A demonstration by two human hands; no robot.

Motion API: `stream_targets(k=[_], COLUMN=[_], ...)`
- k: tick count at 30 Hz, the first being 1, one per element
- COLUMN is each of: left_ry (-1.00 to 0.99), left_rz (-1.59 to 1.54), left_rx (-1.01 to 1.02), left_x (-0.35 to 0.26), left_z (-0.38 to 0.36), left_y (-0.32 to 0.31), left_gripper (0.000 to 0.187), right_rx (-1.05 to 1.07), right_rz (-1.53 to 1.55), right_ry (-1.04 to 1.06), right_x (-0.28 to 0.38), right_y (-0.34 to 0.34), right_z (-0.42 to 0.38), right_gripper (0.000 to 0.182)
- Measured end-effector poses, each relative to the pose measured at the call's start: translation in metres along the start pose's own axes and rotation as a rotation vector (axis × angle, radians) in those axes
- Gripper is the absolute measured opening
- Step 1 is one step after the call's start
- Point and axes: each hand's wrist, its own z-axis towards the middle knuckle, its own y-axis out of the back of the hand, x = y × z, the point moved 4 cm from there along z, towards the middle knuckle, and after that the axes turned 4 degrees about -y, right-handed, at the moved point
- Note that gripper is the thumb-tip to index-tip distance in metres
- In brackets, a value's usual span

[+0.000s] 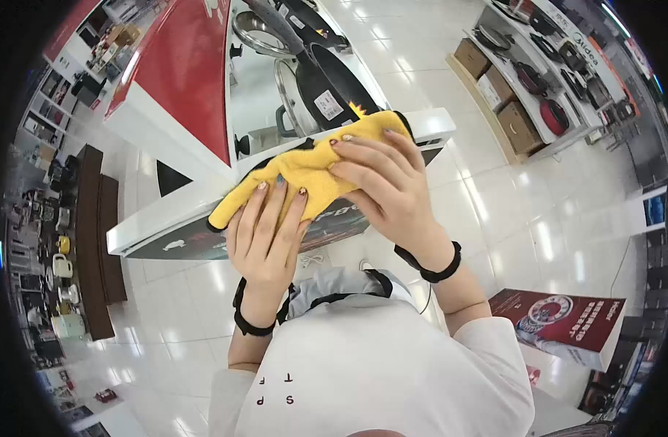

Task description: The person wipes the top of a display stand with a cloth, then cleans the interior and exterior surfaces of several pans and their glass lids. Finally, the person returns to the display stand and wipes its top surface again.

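A yellow cloth point(306, 171) with dark edging is bunched across the front edge of a white display stand point(159, 222). On its left part lies my left hand point(267, 237), fingers pressing into the fabric and gripping it. My right hand point(388, 182) grips the right part, fingers bent over the top, thumb mostly hidden beneath. Just beyond the cloth, a dark frying pan point(330, 91) with a white label rests on the stand beside a glass lid point(290, 95).
A red panel point(184, 80) rises at the stand's left. Shelves of cookware point(541, 76) and cardboard boxes point(520, 125) stand at the right. A red printed box point(560, 320) is at lower right. A dark brown counter point(86, 240) runs along the left.
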Motion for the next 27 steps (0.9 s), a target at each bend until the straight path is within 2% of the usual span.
stream_targets(k=[5,7,9,12,16,22,27], left_ry=[0.084,0.046,0.045,0.004,-0.002,0.095,0.098], left_rz=[-0.013,-0.088,-0.08,-0.16,-0.113,-0.114,-0.113], left_rx=[0.06,0.127,0.101,0.126,0.138,0.143,0.175], left_x=[-0.043,-0.06,-0.073,-0.092,-0.091,-0.07,-0.076], left_z=[0.05,0.07,0.085,0.104,0.105,0.088,0.099], left_y=[-0.034,-0.045,-0.058,-0.072,-0.076,-0.057,-0.058], left_gripper=[0.038,0.04,0.04,0.04,0.041,0.041,0.038], right_rx=[0.04,0.014,0.026,-0.064,-0.101,-0.04,-0.05], right_rz=[0.03,-0.004,0.08,0.17,0.33,0.275,0.289], right_ry=[-0.059,-0.135,-0.131,-0.291,-0.322,-0.28,-0.281], right_x=[-0.057,-0.076,-0.093,-0.117,-0.12,-0.099,-0.102], right_y=[0.041,0.056,0.066,0.074,0.066,0.062,0.059], right_z=[-0.001,-0.006,-0.013,-0.027,-0.031,-0.013,-0.015], right_gripper=[0.035,0.036,0.035,0.034,0.035,0.034,0.031])
